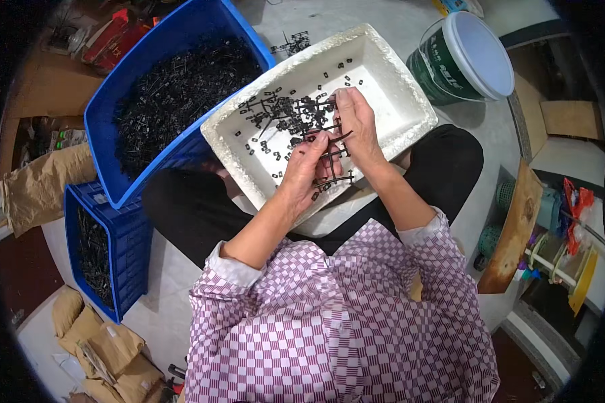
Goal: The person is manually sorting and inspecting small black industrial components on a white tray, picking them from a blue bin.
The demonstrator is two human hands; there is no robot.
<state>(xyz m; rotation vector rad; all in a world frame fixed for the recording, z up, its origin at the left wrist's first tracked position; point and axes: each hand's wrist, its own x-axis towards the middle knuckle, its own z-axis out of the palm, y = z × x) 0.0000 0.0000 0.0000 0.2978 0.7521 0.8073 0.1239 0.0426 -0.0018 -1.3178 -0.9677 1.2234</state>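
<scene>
Over a white foam box [410, 127] between my legs, both hands hold a black plastic sprue [334, 161] with small parts on its branches. My left hand [306, 163] closes round its lower left side, thumb on top. My right hand [358, 126] pinches its upper right side, fingers bent around it and partly hidden. Inside the box, a heap of small black plastic pieces [286, 114] lies beyond my hands, with single pieces scattered over the white bottom.
A large blue crate [104, 121] full of black sprues stands at the left, with a smaller blue crate [131, 248] nearer me. A green bucket [444, 64] with a white rim is at the far right. Brown paper sacks [111, 349] lie lower left; a wooden board [514, 232] leans at right.
</scene>
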